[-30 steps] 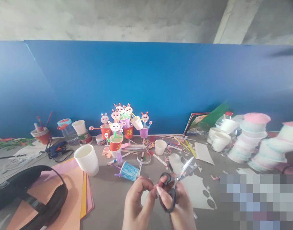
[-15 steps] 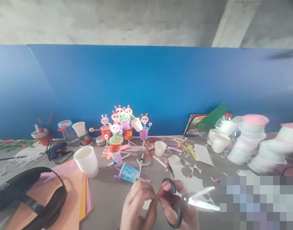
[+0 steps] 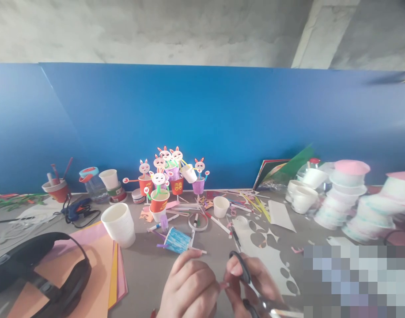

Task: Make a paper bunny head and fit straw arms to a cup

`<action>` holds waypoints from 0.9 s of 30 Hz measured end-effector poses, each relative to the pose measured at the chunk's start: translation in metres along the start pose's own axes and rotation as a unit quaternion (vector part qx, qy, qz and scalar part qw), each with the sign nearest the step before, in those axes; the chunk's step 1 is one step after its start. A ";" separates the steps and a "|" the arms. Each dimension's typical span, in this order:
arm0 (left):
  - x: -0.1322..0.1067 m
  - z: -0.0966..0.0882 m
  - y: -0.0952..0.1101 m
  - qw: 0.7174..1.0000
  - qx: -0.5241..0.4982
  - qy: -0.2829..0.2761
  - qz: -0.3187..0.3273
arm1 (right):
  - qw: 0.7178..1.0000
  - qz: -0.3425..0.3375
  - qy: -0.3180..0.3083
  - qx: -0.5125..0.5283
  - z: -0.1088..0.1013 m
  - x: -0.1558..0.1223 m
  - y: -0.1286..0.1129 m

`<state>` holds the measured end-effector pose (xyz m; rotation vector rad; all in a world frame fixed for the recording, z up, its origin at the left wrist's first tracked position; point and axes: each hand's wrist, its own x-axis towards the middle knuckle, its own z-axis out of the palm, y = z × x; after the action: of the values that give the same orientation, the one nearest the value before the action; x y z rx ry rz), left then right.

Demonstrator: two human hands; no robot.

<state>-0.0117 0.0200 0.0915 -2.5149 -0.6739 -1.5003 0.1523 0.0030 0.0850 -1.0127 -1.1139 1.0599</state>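
Note:
My right hand (image 3: 255, 282) is wrapped around a pair of scissors (image 3: 247, 276) with black finger loops, its metal blades pointing to the lower right. Beside it, my left hand (image 3: 191, 282) is closed, and a small pink piece (image 3: 224, 285) sticks out of its fingertips towards the right hand's fingers. I cannot tell whether both hands touch that piece. Just beyond the left hand lies a blue-coloured paper cup (image 3: 177, 240) on its side, with purple strips on it. Under and beyond the right hand rests a white sheet with round holes (image 3: 258, 247).
Paper-cup figures with rabbit faces (image 3: 160, 201) stand at the back. White cups (image 3: 119, 225) are stacked on the left, near coloured paper sheets (image 3: 99, 265) and a black headset (image 3: 73, 282). Pens and strips litter the middle. Stacked cups with pink tops (image 3: 341, 194) stand right.
My hands have moved slightly apart, and the pink piece now shows between them. The scissors have turned so their blades point further down.

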 end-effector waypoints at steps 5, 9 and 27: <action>0.006 0.002 0.000 0.992 -0.103 0.010 -0.077 | 0.992 -0.115 -0.029 -0.031 -0.007 0.005 0.015; 0.003 0.002 -0.001 0.938 -0.241 -0.047 -0.244 | 0.993 -0.051 -0.085 -0.069 -0.013 0.013 0.025; -0.022 0.026 0.009 0.870 -0.275 0.042 -0.407 | 0.993 0.110 0.017 0.041 0.016 0.005 0.023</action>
<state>0.0043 0.0143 0.0604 -2.6428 -1.6458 -2.3252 0.1343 0.0140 0.0660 -1.1012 -0.9385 1.2506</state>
